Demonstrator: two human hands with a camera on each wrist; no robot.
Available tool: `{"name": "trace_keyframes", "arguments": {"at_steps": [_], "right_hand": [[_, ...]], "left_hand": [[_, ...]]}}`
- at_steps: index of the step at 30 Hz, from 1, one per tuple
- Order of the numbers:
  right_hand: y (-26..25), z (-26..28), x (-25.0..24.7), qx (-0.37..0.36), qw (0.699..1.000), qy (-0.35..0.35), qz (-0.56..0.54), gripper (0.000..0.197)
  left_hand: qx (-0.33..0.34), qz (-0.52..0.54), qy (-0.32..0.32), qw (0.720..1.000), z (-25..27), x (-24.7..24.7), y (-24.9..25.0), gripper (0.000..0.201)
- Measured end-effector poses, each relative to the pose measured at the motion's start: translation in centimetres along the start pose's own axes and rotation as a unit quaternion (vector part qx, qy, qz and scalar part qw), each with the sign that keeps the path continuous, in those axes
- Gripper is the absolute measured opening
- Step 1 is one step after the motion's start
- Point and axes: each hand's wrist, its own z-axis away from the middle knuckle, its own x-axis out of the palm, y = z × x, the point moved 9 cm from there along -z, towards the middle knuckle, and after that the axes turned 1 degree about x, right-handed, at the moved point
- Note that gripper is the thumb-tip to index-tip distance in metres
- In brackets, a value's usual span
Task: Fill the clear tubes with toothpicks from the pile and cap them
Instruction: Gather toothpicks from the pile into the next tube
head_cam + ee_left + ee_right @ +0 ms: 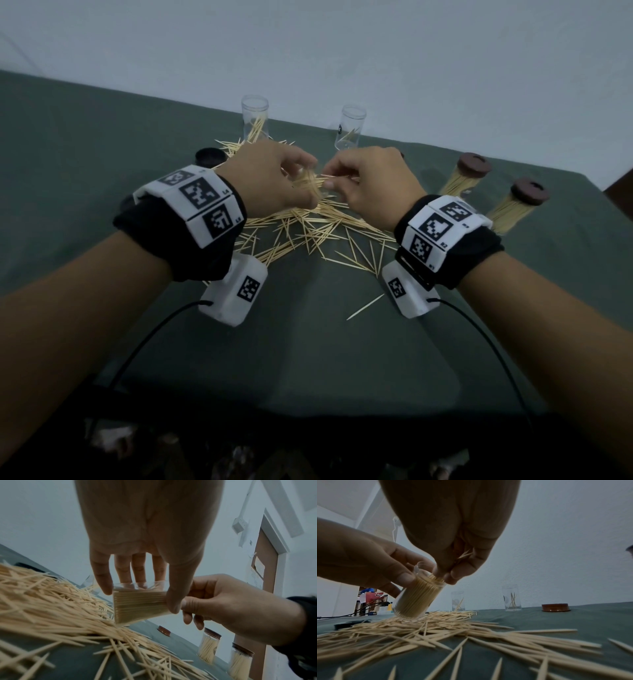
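My left hand grips a clear tube packed with toothpicks, tilted just above the toothpick pile. Its thumb presses the near wall and its fingers wrap the far side. My right hand pinches a small bunch of toothpicks with its fingertips at the tube's open mouth. Two capped tubes full of toothpicks lie at the right. Two upright clear tubes, uncapped, hold only a few toothpicks each.
A loose brown cap sits on the green cloth behind my right hand. A black cap lies at the pile's left edge. Stray toothpicks lie nearer me. A white wall rises close behind the table.
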Motion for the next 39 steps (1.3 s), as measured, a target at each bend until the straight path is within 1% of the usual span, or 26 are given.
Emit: {"name": "trace_keyframes", "arguments": {"at_steps": [2, 4, 6, 8, 10, 12, 14, 16, 19, 20, 22, 23, 25, 27, 28, 29, 32, 34, 35, 39], "right_hand": [[-0.5, 0.0, -0.1, -0.024, 0.999, 0.002, 0.031, 0.013], [-0.7, -0.1, -0.1, -0.033, 0.998, -0.003, 0.049, 0.016], [-0.7, -0.1, 0.0, -0.032, 0.998, -0.017, 0.049, 0.021], [-0.8, 0.0, -0.1, -0.036, 0.998, -0.017, 0.043, 0.024], [-1.0, 0.0, -0.4, -0.037, 0.999, 0.004, 0.02, 0.021], [-1.0, 0.0, -0.7, -0.031, 0.999, 0.029, -0.021, 0.014], [-0.9, 0.1, -0.7, -0.033, 0.998, 0.05, -0.033, 0.01], [-0.8, 0.1, -0.9, -0.039, 0.997, 0.062, -0.034, 0.014], [-1.2, 0.2, -1.3, -0.067, 0.994, 0.075, -0.041, 0.025], [-1.3, 0.2, -1.3, -0.067, 0.994, 0.073, -0.041, 0.024], [-0.9, 0.2, -1.3, -0.035, 0.995, 0.073, -0.055, 0.018], [-0.7, 0.2, -1.5, -0.021, 0.994, 0.079, -0.072, 0.015], [-0.5, 0.2, -2.0, -0.014, 0.991, 0.099, -0.093, 0.013], [-0.4, 0.1, -2.3, -0.012, 0.992, 0.109, -0.059, 0.007], [-0.3, 0.1, -2.2, -0.007, 0.994, 0.097, -0.042, 0.005], [-0.2, 0.1, -1.8, -0.003, 0.997, 0.075, -0.027, 0.007], [-0.1, 0.2, -0.6, -0.012, 1.0, 0.003, 0.002, 0.031], [-0.2, 0.2, -0.6, -0.017, 1.0, -0.014, 0.0, 0.044], [-0.3, 0.3, -0.8, -0.019, 1.0, -0.013, -0.006, 0.045], [-0.5, 0.8, -2.0, -0.029, 0.999, 0.001, -0.012, 0.03]], "left_hand": [[0.008, 0.004, -0.008, 1.0, 0.0, 0.4, 0.3, 0.063], [0.012, 0.007, -0.006, 1.0, -0.1, 0.5, 0.4, 0.061], [0.007, 0.01, 0.0, 1.0, -0.2, 0.3, 0.2, 0.061], [-0.001, 0.011, 0.005, 1.0, -0.2, 0.1, -0.1, 0.061], [0.001, 0.015, 0.005, 1.0, -0.1, 0.0, -0.2, 0.061], [0.012, 0.021, -0.006, 1.0, 0.1, 0.4, 0.0, 0.056], [0.023, 0.021, -0.019, 0.999, 0.1, 0.9, 0.4, 0.052], [0.019, 0.036, -0.019, 0.999, 0.0, 0.9, 0.3, 0.053], [0.011, 0.059, -0.011, 0.998, -0.2, 0.4, -0.1, 0.055], [0.012, 0.064, -0.012, 0.998, -0.2, 0.3, -0.1, 0.055], [0.019, 0.075, -0.017, 0.997, -0.2, 0.4, 0.1, 0.056], [0.021, 0.076, -0.02, 0.997, -0.1, 0.5, 0.1, 0.058], [0.024, 0.075, -0.023, 0.997, -0.1, 0.6, 0.2, 0.063], [0.029, 0.074, -0.022, 0.997, -0.1, 0.6, 0.2, 0.064], [0.03, 0.076, -0.021, 0.996, -0.1, 0.5, 0.2, 0.063], [0.03, 0.079, -0.018, 0.996, -0.1, 0.4, 0.2, 0.063], [0.031, 0.079, -0.02, 0.996, -0.1, 0.3, 0.0, 0.062], [0.031, 0.082, -0.019, 0.996, -0.1, 0.3, -0.2, 0.06], [0.029, 0.085, -0.016, 0.996, -0.1, 0.2, -0.3, 0.059], [0.033, 0.089, -0.017, 0.995, -0.2, 0.3, -0.2, 0.062]]}}
